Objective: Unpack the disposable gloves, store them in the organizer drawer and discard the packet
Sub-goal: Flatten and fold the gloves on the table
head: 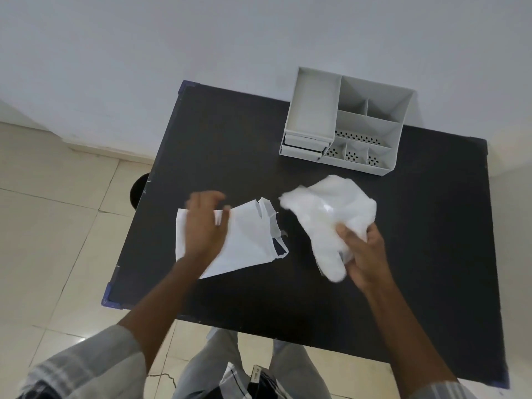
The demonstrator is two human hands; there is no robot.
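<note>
Dark surface [403, 254]: gloves [328, 214] out, your right hand [364, 254] fingers pinching them; left hand [205, 223] spread open over the empty packet [247, 240]. Next: open organizer [345, 122] drawer.

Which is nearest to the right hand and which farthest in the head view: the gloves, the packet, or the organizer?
1. Gloves: bunched in the right hand, near the table's middle.
2. Packet: flat on the table to the left, under the left hand.
3. Organizer: at the table's far edge.
</note>
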